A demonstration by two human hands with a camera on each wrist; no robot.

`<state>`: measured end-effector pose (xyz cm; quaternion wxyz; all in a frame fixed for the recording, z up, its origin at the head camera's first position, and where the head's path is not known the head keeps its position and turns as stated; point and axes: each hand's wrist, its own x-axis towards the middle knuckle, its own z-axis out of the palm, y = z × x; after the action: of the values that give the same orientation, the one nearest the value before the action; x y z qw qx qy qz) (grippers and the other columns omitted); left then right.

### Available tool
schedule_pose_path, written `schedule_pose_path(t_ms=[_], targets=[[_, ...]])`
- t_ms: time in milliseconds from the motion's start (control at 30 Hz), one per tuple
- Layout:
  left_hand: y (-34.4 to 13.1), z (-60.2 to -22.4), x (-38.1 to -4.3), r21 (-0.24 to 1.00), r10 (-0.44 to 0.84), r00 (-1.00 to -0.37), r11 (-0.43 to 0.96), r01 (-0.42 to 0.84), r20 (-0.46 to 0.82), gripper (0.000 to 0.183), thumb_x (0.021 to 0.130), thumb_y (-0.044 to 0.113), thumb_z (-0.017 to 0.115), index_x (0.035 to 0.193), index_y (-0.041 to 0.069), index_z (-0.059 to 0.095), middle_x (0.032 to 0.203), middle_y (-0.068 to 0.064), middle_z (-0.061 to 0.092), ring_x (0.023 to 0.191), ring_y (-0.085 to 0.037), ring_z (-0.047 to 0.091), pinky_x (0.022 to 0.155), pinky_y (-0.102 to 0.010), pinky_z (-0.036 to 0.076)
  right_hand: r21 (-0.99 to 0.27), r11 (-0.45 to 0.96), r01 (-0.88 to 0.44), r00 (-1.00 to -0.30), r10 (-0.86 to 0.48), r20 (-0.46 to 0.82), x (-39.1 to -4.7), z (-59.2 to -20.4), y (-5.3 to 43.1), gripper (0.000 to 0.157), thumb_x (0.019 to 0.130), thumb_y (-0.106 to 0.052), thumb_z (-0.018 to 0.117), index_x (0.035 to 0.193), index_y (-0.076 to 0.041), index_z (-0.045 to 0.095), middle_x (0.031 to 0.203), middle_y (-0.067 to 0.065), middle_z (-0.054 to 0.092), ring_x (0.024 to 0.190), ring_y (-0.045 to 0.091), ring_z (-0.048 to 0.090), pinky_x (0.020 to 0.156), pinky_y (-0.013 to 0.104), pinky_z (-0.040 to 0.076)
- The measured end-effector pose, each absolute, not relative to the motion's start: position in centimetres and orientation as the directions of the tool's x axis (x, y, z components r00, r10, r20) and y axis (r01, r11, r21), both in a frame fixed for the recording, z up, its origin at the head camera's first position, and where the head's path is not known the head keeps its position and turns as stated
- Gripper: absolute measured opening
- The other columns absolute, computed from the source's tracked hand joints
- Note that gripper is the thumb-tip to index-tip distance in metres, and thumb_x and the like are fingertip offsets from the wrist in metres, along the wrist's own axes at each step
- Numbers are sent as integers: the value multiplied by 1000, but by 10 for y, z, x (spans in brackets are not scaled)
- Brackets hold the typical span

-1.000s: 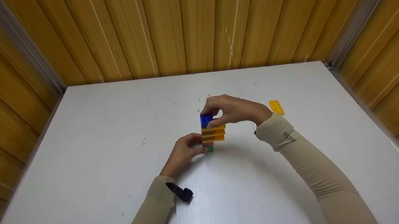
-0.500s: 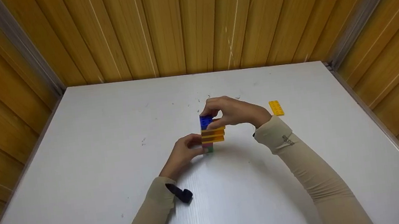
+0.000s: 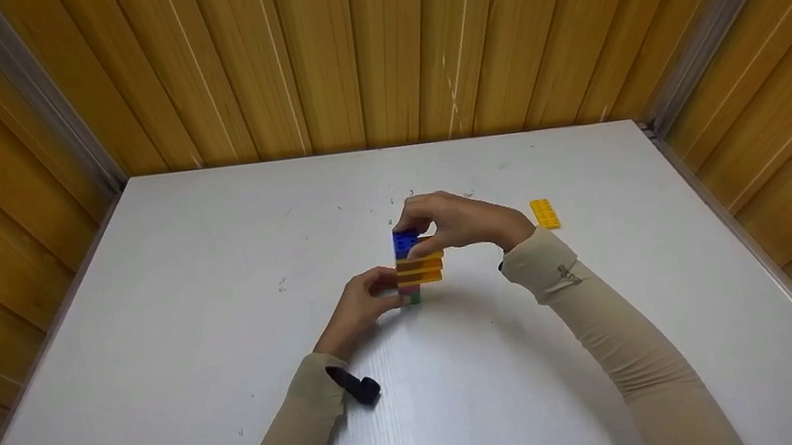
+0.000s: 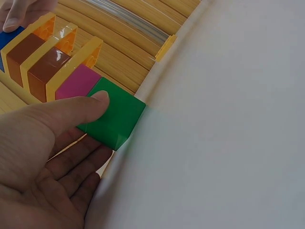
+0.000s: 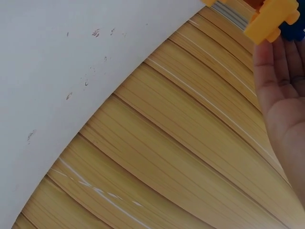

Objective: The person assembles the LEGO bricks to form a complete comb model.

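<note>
A tower of toy building bricks stands upright on the white table. At its base is a green brick [image 4: 116, 114], with a pink brick [image 4: 78, 82] on it. Above these, yellow plates [image 4: 71, 67] that jut out to one side alternate with brown bricks [image 4: 47, 67]. A blue brick [image 3: 405, 242] tops the tower. My left hand [image 3: 359, 304] grips the base, thumb on the green brick and fingers behind. My right hand [image 3: 460, 221] holds the blue brick between thumb and fingers; in the right wrist view its fingers lie by the blue brick and a yellow plate [image 5: 271, 21].
A loose yellow plate [image 3: 544, 214] lies on the white table [image 3: 221, 274], right of and beyond the tower. Wood-patterned panels [image 3: 323, 57] wall the table at the back and sides. A black strap [image 3: 356, 386] is on the left sleeve.
Both hands keep their holds on the tower, and the bricks look the same. The whole head view has shifted very slightly.
</note>
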<state>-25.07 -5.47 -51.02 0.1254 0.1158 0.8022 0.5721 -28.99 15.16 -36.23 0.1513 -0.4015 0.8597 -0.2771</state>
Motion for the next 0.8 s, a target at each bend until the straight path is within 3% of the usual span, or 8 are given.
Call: schedule_pose_path(t_ms=[433, 800], targets=[[-56, -512, -252, 948, 335, -940, 315, 52, -60, 37, 81, 16, 76, 116, 15, 65, 115, -1, 67, 110, -17, 62, 106, -38, 44, -567, 471, -676, -560, -828, -19, -293, -360, 158, 42, 87, -23, 71, 124, -6, 62, 113, 8, 63, 103, 23, 63, 93, 38, 53], [-55, -512, -252, 944, 319, -945, 329, 40, -71, 37, 81, 14, 76, 116, 16, 65, 114, 0, 67, 110, -17, 61, 106, -37, 43, -553, 539, -636, -640, -768, -13, -299, -359, 179, 42, 90, -28, 68, 127, -10, 61, 119, 7, 64, 108, 24, 62, 96, 42, 51]])
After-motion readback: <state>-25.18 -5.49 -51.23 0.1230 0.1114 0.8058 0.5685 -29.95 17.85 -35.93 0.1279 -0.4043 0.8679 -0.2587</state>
